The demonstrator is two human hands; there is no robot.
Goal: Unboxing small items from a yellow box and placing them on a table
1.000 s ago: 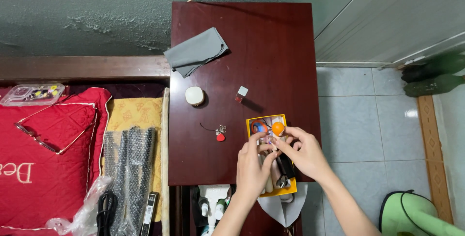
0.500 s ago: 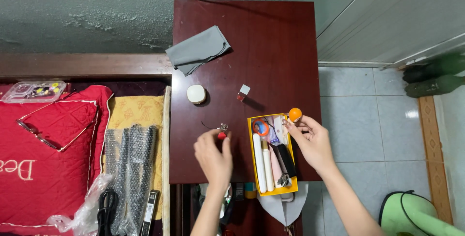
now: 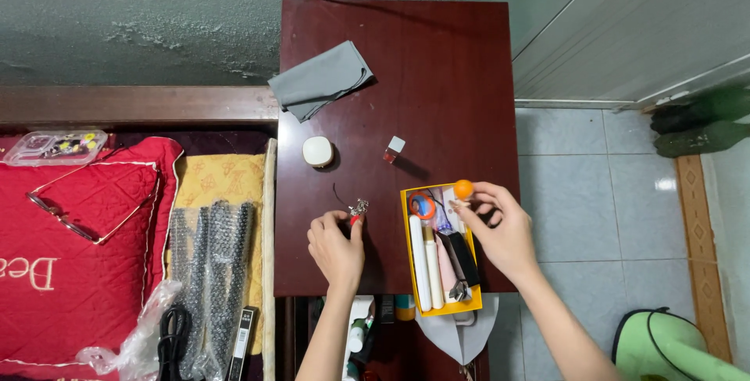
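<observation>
My left hand [image 3: 336, 246] rests on the dark red table [image 3: 437, 68] with its fingertips closed on a small silver and red keyring-like trinket [image 3: 358, 209]. My right hand [image 3: 500, 228] hovers over the right edge of a yellow tray [image 3: 412, 271] and pinches a small orange ball-shaped object [image 3: 464, 188] between thumb and fingers. The tray holds orange-handled scissors [image 3: 423, 206], white tubes, a black item and other small tools.
A folded grey cloth [image 3: 320, 80], a round cream case [image 3: 317, 151] and a small red-and-white bottle [image 3: 394, 149] lie on the table. To the left are a red pillow with glasses [image 3: 94, 217], bubble-wrapped sticks [image 3: 215, 271] and cables. Tiled floor lies to the right.
My left hand left the tray, moved left and took hold of the trinket on the table. My right hand lifted the orange object slightly to the right, above the tray.
</observation>
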